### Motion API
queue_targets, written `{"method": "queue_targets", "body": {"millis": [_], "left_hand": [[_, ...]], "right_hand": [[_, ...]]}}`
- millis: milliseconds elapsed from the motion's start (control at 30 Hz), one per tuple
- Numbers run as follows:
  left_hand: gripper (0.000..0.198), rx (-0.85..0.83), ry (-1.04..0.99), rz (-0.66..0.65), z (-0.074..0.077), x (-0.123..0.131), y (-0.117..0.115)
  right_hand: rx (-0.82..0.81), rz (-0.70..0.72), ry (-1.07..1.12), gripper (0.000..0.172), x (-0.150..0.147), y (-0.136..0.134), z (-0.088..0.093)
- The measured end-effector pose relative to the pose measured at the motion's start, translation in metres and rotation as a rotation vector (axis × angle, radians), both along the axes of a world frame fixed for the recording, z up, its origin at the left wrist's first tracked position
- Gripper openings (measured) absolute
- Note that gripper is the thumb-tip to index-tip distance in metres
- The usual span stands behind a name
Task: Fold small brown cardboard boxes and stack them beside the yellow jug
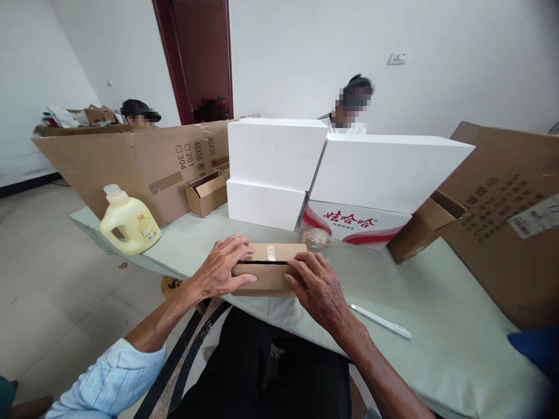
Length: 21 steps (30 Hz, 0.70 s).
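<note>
A small brown cardboard box [266,278] lies at the near edge of the table, right in front of me. A narrow dark gap runs along its top between the lid flap and the front wall, and a short strip of clear tape [271,252] sits on the flap. My left hand [227,267] grips the box's left end, thumb on the front and fingers over the top. At the right end my right hand [315,280] holds it the same way. Just right of that hand lies a slim white tool [384,322]; its exact kind is unclear.
White boxes [275,154] and a red-and-white printed carton [358,224] stand stacked behind, a crumpled clear lump [316,238] before them. A yellow detergent jug [130,224] is left. Large cardboard sheets [502,215] flank the green-covered table [458,326]. Two people sit beyond.
</note>
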State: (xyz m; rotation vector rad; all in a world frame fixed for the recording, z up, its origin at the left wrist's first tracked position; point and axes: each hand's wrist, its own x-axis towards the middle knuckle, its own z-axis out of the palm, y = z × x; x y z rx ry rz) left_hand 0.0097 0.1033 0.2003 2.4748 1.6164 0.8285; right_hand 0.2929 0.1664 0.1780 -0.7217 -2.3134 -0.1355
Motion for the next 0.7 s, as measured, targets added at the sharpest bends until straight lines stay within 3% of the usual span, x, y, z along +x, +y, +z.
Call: {"method": "queue_targets", "body": {"millis": [333,533,700], "left_hand": [[0.023,0.044,0.021,-0.040,0.008,0.013,0.001],[0.021,0.090,0.018,-0.056,0.002,0.031,0.006],[0.015,0.043,0.088,-0.032,0.010,0.043,0.013]], "right_hand": [[-0.017,0.016,0.045,0.012,-0.001,-0.002,-0.007],[-0.059,0.009,0.081,0.010,-0.005,-0.003,-0.009],[-0.110,0.046,0.130,0.011,-0.007,-0.001,-0.009]]}}
